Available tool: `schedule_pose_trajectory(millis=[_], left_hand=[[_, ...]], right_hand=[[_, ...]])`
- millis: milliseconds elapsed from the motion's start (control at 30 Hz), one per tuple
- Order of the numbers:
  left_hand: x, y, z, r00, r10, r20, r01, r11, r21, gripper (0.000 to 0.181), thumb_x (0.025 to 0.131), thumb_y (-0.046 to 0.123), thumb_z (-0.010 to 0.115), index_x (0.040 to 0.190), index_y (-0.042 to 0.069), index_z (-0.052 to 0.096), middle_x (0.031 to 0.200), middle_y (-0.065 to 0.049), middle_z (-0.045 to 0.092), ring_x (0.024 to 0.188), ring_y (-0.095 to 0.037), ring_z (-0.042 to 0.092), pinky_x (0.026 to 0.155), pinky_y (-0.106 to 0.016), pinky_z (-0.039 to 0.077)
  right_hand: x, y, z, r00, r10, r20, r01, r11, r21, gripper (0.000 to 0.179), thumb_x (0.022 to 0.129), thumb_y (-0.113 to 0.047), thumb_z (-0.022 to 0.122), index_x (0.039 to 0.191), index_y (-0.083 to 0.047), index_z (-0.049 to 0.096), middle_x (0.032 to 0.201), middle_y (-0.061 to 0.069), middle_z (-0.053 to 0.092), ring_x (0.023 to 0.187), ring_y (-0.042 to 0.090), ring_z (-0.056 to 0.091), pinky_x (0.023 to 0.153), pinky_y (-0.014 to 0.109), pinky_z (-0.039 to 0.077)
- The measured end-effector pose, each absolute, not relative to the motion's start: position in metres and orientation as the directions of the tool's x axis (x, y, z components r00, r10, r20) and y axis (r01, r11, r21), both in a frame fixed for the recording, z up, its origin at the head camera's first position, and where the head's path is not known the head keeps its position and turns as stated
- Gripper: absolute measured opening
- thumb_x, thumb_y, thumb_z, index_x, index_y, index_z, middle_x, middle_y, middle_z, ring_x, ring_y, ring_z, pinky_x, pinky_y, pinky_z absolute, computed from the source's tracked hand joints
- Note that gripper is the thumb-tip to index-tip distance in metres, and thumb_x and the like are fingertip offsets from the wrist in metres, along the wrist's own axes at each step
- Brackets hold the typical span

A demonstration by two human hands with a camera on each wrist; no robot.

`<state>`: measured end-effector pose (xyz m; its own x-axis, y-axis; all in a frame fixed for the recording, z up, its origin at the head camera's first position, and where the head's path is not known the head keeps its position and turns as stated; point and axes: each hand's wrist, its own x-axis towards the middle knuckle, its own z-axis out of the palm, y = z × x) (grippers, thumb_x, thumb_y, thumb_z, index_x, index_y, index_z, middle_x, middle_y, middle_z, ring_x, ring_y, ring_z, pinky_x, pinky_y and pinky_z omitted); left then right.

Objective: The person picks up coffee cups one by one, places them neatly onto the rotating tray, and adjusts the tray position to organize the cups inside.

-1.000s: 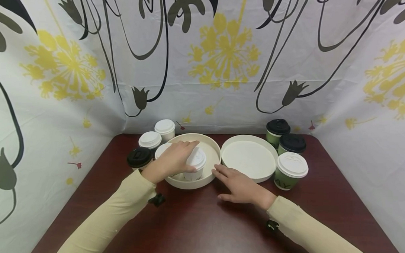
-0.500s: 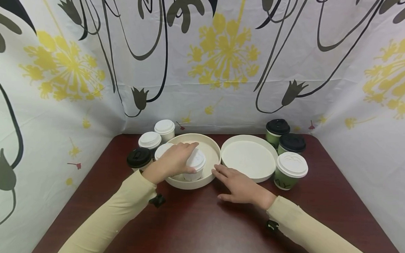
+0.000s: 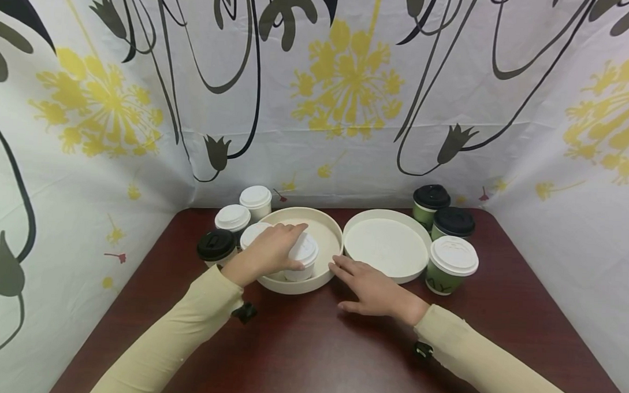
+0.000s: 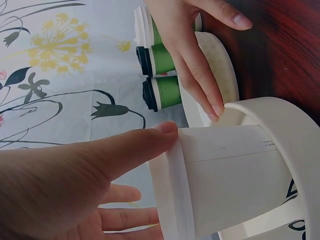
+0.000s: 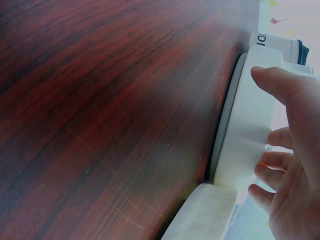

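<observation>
My left hand [image 3: 268,247] holds a white paper cup [image 3: 304,251] near its white lid, thumb on the near side and fingers reaching round the far side. The cup stands upright in the left cream round tray [image 3: 296,287]. A second white-lidded cup [image 3: 253,233] is in the same tray, partly hidden behind that hand. My right hand [image 3: 371,288] has its fingers extended, fingertips at the right side of the left tray's rim, its thumb apart from the index finger. In the left wrist view, the held cup [image 4: 230,175] shows a side seam and small print.
A shallow cream round tray [image 3: 388,242] sits against the first. Left of the trays are two white-lidded cups [image 3: 233,217] and a black-lidded one [image 3: 217,245]. Right stand green cups, two black-lidded [image 3: 453,223] and one white-lidded [image 3: 454,259]. A patterned cloth [image 3: 316,156] surrounds the dark table [image 3: 309,358].
Less of the dark print on the held cup's front shows now than one second ago. My left hand has barely shifted, and my right hand stays in place.
</observation>
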<state>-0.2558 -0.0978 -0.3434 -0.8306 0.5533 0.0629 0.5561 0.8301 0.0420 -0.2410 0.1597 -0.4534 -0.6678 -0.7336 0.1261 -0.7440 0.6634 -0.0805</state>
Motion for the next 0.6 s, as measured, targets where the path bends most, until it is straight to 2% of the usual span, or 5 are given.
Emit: schedule_pose_trajectory(millis=[300, 600], left_hand=[[-0.2577, -0.0981, -0.3466, -0.834, 0.548, 0.055, 0.551, 0.833, 0.047, 0.086, 0.076, 0.038, 0.084, 0.144, 0.002, 0.046, 0.129, -0.019, 0.065, 0.114, -0.038, 0.063, 0.097, -0.05, 0.052], [-0.2601, -0.0995, -0.3477, -0.845, 0.533, 0.048, 0.535, 0.844, 0.042, 0.087, 0.077, 0.04, 0.083, 0.145, 0.002, 0.044, 0.129, -0.02, 0.064, 0.117, -0.037, 0.062, 0.099, -0.051, 0.051]], right_hand=[[-0.2412, 0.1593, -0.4534, -0.655, -0.742, 0.146, -0.755, 0.652, -0.076, 0.083, 0.087, -0.047, 0.07, 0.152, -0.007, 0.038, 0.158, 0.016, 0.036, 0.144, 0.032, 0.042, 0.114, 0.047, 0.041], [-0.2429, 0.1597, -0.4542, -0.668, -0.734, 0.122, -0.744, 0.664, -0.08, 0.083, 0.089, -0.049, 0.068, 0.154, -0.009, 0.035, 0.16, 0.015, 0.034, 0.146, 0.03, 0.039, 0.116, 0.046, 0.039]])
